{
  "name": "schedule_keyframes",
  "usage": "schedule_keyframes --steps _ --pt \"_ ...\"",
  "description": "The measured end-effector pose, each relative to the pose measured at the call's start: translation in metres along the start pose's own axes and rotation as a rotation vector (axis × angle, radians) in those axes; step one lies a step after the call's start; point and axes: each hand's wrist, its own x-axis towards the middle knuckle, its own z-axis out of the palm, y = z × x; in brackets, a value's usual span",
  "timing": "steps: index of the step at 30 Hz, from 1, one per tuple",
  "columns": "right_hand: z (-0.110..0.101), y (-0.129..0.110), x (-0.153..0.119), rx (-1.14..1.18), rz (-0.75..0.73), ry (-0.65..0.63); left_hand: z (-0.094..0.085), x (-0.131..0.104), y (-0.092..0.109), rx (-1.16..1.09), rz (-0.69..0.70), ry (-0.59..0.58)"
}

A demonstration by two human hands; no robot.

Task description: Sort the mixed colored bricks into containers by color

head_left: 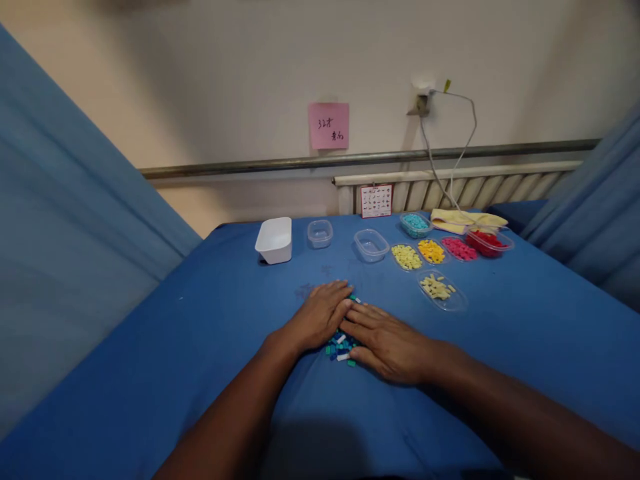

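Note:
A loose pile of small plastic pieces [338, 346], in green, blue and white, lies on the blue cloth [225, 320]. My left hand [323, 312] rests flat over its left and far side, fingers stretched out. From the right, my right hand [387, 339] lies against the pile with its fingers extended, their tips meeting the left hand's. Both hands touch the pieces without gripping any, and they cover part of the pile. White pieces show at the near edge and beyond the fingertips.
A white bin [275, 241] and two clear tubs, one small [320, 234] and one larger [371, 246], stand behind. To the right are containers of turquoise [415, 223], pale yellow [407, 257], orange [431, 251], pink [459, 249] and red pieces [487, 241], and a yellow cloth [465, 220].

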Motion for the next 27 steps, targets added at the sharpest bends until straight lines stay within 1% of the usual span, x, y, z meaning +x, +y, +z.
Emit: schedule_keyframes --steps 1,3,5,7,10,13,15,17,19,20,21,22,24,25,27 --pt "0.000 0.000 -0.001 -0.014 0.030 0.001 0.001 -0.001 0.001 0.026 -0.014 -0.041" --pt "0.001 0.000 -0.005 -0.026 0.091 0.000 0.001 -0.001 0.000 0.077 -0.053 -0.063" --pt "0.000 -0.001 -0.011 -0.019 0.116 -0.002 0.000 0.000 -0.004 0.127 -0.085 -0.031" --pt "0.000 -0.005 -0.017 -0.008 0.090 0.007 -0.002 0.000 -0.009 0.169 -0.115 0.016" --pt "-0.002 -0.020 -0.025 0.000 -0.022 0.051 -0.003 0.002 -0.016 0.191 -0.144 0.065" --pt "0.002 -0.041 -0.026 -0.002 -0.232 0.045 0.002 0.006 -0.020 0.188 -0.146 0.095" --pt "0.013 -0.054 -0.023 -0.014 -0.369 0.030 0.006 0.009 -0.022 0.175 -0.148 0.119" --pt "0.027 -0.063 -0.016 -0.037 -0.464 0.042 0.006 0.011 -0.023 0.117 -0.132 0.168" --pt "0.038 -0.067 -0.010 -0.061 -0.520 0.113 0.002 0.010 -0.020 0.032 -0.103 0.259" --pt "0.041 -0.066 -0.007 -0.071 -0.532 0.166 -0.002 0.009 -0.018 -0.007 -0.087 0.299" --pt "0.040 -0.063 -0.006 -0.073 -0.533 0.234 -0.006 0.007 -0.014 -0.040 -0.071 0.321" --pt "0.036 -0.059 -0.005 -0.062 -0.522 0.300 -0.010 0.005 -0.010 -0.061 -0.051 0.316" --pt "0.022 -0.044 -0.005 -0.014 -0.442 0.420 -0.015 0.001 0.000 -0.057 -0.004 0.227" --pt "0.013 -0.034 -0.006 0.028 -0.376 0.450 -0.017 0.000 0.005 -0.027 0.017 0.168" --pt "-0.003 -0.009 -0.008 0.075 -0.155 0.528 -0.016 -0.001 0.014 0.073 0.038 0.072"
